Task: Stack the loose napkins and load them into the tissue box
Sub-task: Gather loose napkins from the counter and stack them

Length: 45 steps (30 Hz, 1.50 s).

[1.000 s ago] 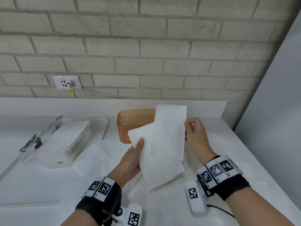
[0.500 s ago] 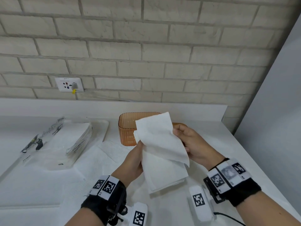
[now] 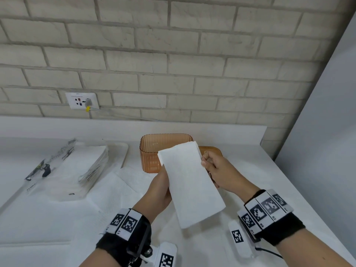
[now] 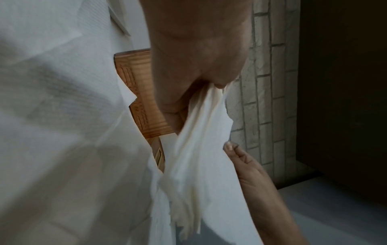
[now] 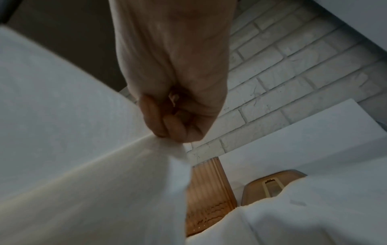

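While the left hand (image 3: pixel 160 191) grips one long edge of the napkin stack (image 3: pixel 190 182) and the right hand (image 3: pixel 217 171) pinches the opposite edge, the stack hangs squared above the counter (image 3: pixel 240 170), just in front of the open tissue box (image 3: pixel 154 151) — box apparently empty, lid (image 3: pixel 211 150) beside it. Stacking partly done; loose napkins (image 3: pixel 113 187) remain on the counter — loading not yet begun.

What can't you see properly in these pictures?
- Left hand fingers: head view, behind the napkins.
- Inside of the orange box: head view, napkins cover part; nothing in it can be made out.
- Lid: right wrist view, loose napkin covers its lower part.
- Packet print: too small.
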Tool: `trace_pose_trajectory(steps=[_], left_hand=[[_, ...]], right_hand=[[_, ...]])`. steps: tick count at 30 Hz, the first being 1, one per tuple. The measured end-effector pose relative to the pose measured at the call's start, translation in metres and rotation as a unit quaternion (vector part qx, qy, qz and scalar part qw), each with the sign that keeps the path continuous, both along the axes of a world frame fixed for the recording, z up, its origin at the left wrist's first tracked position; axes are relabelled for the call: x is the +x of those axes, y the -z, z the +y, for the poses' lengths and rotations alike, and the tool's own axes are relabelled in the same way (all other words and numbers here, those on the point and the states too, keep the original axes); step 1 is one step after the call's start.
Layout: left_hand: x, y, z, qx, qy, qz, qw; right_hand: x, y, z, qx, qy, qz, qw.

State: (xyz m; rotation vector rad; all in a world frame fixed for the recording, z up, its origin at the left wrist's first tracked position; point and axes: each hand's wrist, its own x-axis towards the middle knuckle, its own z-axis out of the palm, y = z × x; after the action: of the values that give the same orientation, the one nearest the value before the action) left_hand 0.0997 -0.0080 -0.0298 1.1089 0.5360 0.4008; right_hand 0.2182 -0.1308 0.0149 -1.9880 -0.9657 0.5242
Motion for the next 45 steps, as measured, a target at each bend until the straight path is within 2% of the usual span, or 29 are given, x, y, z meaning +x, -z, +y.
trace_pose_trajectory(steps=[4, 8, 11, 13, 15, 18, 19, 21, 24, 28, 31, 34, 36, 38, 40, 41, 43, 45], left_hand=[[-0.004, -0.004, -0.001, -0.015, -0.016, -0.026, 0.999], [-0.004, -0.005, 0.000, -0.035, -0.003, -0.051, 0.998], [-0.005, -0.010, -0.005, 0.011, 0.023, -0.038, 0.999], [-0.004, -0.010, -0.004, 0.034, 0.009, -0.025, 0.999], [-0.003, -0.012, -0.002, 0.038, -0.011, -0.022, 0.999], [-0.002, -0.013, 0.001, 0.053, -0.021, -0.016, 0.998], [-0.001, -0.014, 0.000, 0.062, -0.017, -0.016, 0.998], [0.000, -0.014, -0.002, 0.079, 0.010, -0.031, 0.996], [-0.001, -0.012, -0.007, 0.091, 0.056, -0.060, 0.992], [0.001, -0.015, -0.005, 0.158, -0.012, -0.050, 0.986], [0.000, -0.021, 0.000, 0.235, 0.007, -0.068, 0.970], [-0.004, -0.008, 0.000, 0.273, 0.052, -0.025, 0.960], [-0.004, 0.005, 0.001, 0.289, 0.047, 0.013, 0.956], [-0.004, 0.009, 0.003, 0.259, 0.001, 0.027, 0.965], [0.000, 0.005, 0.006, 0.139, -0.038, -0.026, 0.989], [0.002, 0.001, 0.006, 0.063, -0.040, -0.066, 0.995], [0.006, -0.006, 0.002, -0.052, -0.035, -0.132, 0.989], [0.009, -0.004, -0.001, -0.089, -0.031, -0.152, 0.984]], right_hand=[[0.000, -0.003, 0.001, -0.016, 0.009, -0.078, 0.997], [-0.001, -0.003, 0.003, -0.021, 0.024, -0.101, 0.994], [0.000, -0.002, 0.005, -0.023, 0.037, -0.106, 0.993], [0.001, 0.001, 0.005, -0.017, 0.049, -0.115, 0.992], [0.004, 0.007, 0.004, 0.010, 0.056, -0.078, 0.995], [0.005, 0.012, 0.004, 0.034, 0.022, 0.081, 0.996], [0.004, 0.014, 0.004, 0.031, 0.008, 0.100, 0.994], [0.000, 0.016, 0.007, 0.034, 0.004, 0.094, 0.995], [-0.002, 0.021, 0.011, 0.037, 0.041, 0.078, 0.995], [-0.006, 0.016, 0.012, 0.065, 0.023, 0.112, 0.991], [-0.006, 0.013, 0.007, 0.105, -0.025, 0.115, 0.987], [-0.007, 0.034, 0.001, 0.055, -0.074, 0.122, 0.988], [-0.006, 0.051, -0.003, 0.001, -0.079, 0.130, 0.988], [-0.003, 0.057, -0.007, -0.015, -0.056, 0.144, 0.988], [0.002, 0.057, -0.010, 0.012, -0.022, 0.210, 0.977], [0.004, 0.059, -0.010, 0.046, -0.017, 0.277, 0.960], [0.003, 0.061, -0.010, 0.138, -0.016, 0.415, 0.899], [0.001, 0.058, -0.007, 0.217, -0.004, 0.480, 0.850]])
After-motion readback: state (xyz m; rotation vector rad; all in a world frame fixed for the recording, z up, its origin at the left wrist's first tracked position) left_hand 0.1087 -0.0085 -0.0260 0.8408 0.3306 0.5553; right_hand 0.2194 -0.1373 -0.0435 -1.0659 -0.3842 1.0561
